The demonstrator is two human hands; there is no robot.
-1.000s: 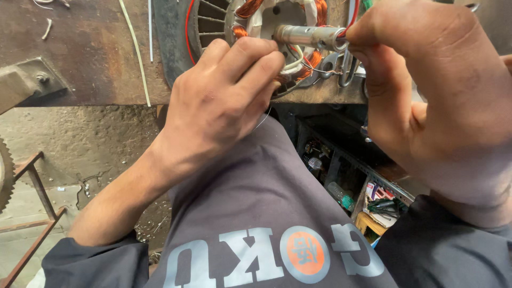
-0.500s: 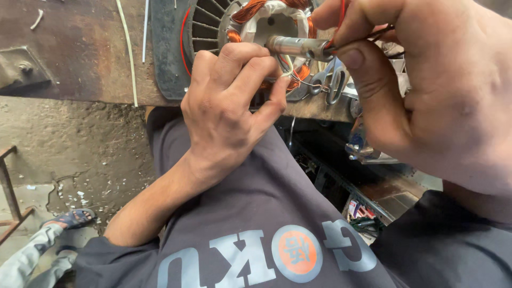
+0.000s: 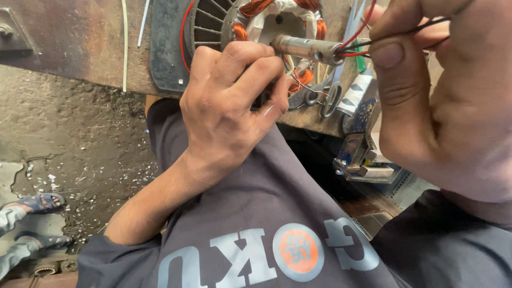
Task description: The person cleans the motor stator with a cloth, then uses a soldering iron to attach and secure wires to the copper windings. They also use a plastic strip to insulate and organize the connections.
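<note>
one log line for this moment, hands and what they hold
left hand: on motor stator windings | right hand: pinching red and black wires | metal shaft: sticking out | bench: rusty

Copper-orange motor windings (image 3: 255,7), red and black wires (image 3: 373,40), grey shirt (image 3: 266,213)

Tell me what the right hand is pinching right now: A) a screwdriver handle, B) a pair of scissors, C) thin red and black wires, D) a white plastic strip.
C: the right hand pinches thin red and black wires between thumb and fingers, and they run to the end of the metal shaft of the copper-wound motor stator.
</note>
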